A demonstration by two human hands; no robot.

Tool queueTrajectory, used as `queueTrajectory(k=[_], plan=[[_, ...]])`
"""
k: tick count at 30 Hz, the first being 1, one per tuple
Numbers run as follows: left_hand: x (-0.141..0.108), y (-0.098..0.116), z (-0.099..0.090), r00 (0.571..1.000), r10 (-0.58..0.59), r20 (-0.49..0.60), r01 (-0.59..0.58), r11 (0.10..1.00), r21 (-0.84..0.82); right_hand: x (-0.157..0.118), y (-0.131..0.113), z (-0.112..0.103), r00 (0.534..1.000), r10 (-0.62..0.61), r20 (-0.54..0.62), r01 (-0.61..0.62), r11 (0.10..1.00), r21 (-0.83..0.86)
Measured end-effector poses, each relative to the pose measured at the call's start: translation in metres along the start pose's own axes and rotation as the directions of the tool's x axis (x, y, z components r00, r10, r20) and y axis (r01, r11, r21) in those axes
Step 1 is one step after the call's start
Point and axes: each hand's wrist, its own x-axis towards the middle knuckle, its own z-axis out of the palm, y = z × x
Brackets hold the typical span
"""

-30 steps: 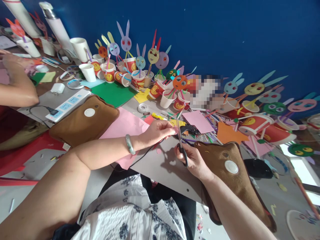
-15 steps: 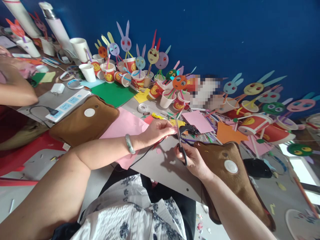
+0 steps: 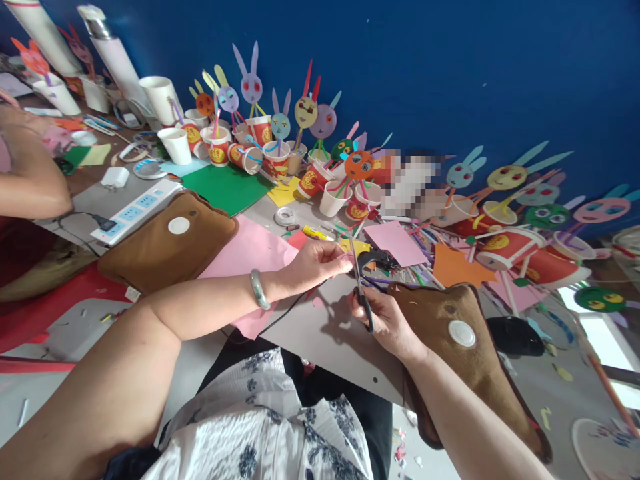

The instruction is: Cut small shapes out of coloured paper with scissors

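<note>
My left hand, with a green bangle at the wrist, pinches a tiny pink piece whose edge barely shows at the fingertips. Black-handled scissors are in my right hand, blades pointing up beside the left fingertips. The blades look nearly closed around the piece's edge; the exact contact is too small to tell. Below the hands a small pink disc lies on the grey table. A large pink sheet lies under and behind my left forearm.
Brown plush cushions lie at left and right. Paper cups with rabbit-face figures line the blue wall. A power strip, orange paper and a black mouse surround the work area. Another person's arm rests at far left.
Both my hands have stayed almost in place, with slight shifts of the left fingertips and the scissors. The other person's arm at far left has moved a little.
</note>
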Motion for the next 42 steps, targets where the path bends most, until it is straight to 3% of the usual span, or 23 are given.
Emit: queueTrajectory(k=[21, 42], plan=[[0.0015, -0.0011, 0.0001, 0.999, -0.048, -0.02, 0.048, 0.999, -0.002, 0.0012, -0.0072, -0.0027, 1.0, -0.001, 0.025, 0.0, 1.0, 0.008], [0.0033, -0.0068, -0.0013, 0.999, 0.029, -0.028, -0.031, 0.998, -0.06, -0.0007, -0.0072, -0.0037, 1.0, -0.005, -0.008, 0.005, 0.998, -0.057]])
